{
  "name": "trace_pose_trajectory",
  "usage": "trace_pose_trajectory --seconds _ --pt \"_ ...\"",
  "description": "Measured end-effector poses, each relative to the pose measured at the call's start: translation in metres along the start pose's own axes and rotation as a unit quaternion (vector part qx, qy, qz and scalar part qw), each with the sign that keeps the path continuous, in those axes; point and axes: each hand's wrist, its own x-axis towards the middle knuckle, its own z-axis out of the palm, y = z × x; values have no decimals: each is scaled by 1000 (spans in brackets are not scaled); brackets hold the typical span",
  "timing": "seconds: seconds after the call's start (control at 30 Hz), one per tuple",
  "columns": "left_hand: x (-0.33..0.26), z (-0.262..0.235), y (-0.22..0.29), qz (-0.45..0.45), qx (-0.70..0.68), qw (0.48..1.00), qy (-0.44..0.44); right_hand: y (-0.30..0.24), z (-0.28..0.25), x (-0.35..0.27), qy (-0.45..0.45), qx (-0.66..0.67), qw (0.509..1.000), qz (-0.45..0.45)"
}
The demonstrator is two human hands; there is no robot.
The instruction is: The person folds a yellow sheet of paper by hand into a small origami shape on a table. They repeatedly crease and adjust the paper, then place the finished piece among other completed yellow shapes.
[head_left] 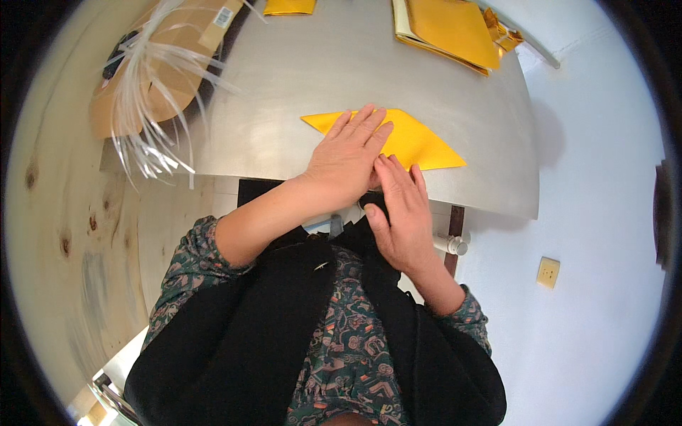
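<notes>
A folded sheet of shiny gold paper [413, 140] lies near the front edge of the metal table, its two ends tapering to points. My left hand [347, 153] rests flat across its left and middle part, fingers stretched out and pointing away from me. Beside it, my right hand [401, 202] reaches over the table's front edge, and its outstretched fingertips touch the paper's near edge. The right fingers sit close by the heel of my left hand. Part of the paper is hidden under my left hand.
A stack of gold paper [458, 35] lies at the far right, with a folded gold piece [503, 35] beside it. Another gold sheet [290, 6] is at the far edge. A cardboard box [186, 62] with white plastic straps [153, 92] stands on the left. The grey table [284, 78] bears these.
</notes>
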Motion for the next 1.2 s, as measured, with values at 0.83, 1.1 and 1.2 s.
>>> trace_pose_trajectory --seconds 0.83,1.1,1.2 --pt "3 -2 3 -8 -32 999 35 49 -58 25 76 -130 988 27" --pt "4 -3 1 2 -46 998 53 60 -7 78 -43 -123 991 -10" --pt "-1 -4 -4 17 -26 997 72 61 -5 72 -53 -154 987 -2"
